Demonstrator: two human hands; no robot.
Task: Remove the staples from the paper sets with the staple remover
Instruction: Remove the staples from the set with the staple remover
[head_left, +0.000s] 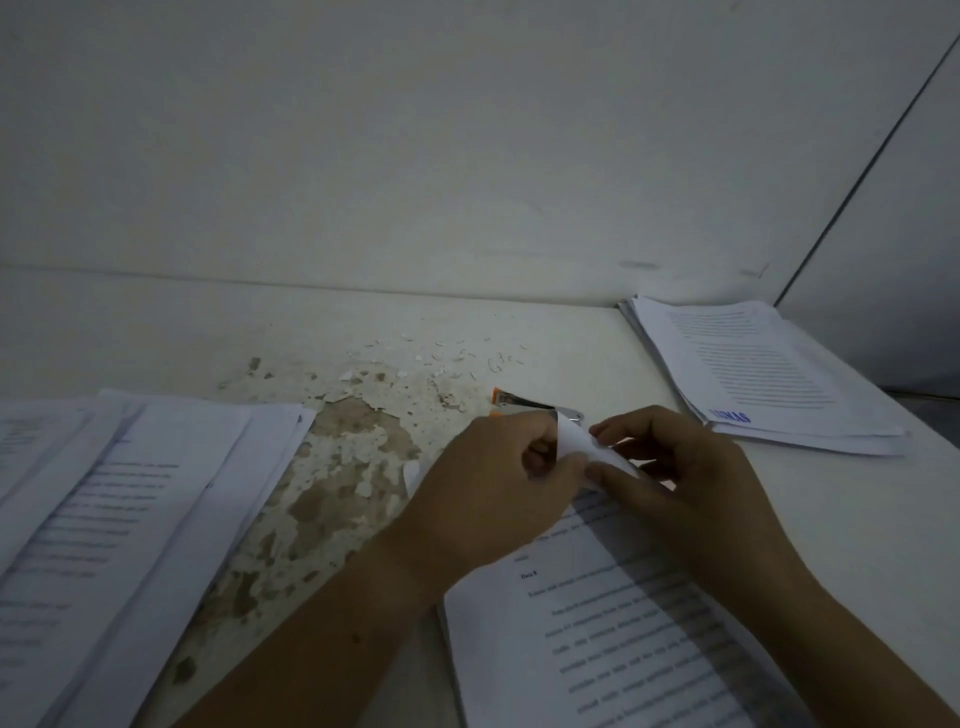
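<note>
A printed paper set lies on the table in front of me, its top corner folded up. My left hand and my right hand both pinch that raised corner between fingers and thumb. An orange and metal staple remover lies on the table just beyond my hands, partly hidden by my left fingers; neither hand holds it. The staple itself is hidden.
A spread of printed sheets covers the table's left side. Another paper stack lies at the back right by the wall. Loose staples and paper bits are scattered behind the remover. The table surface is peeling and stained.
</note>
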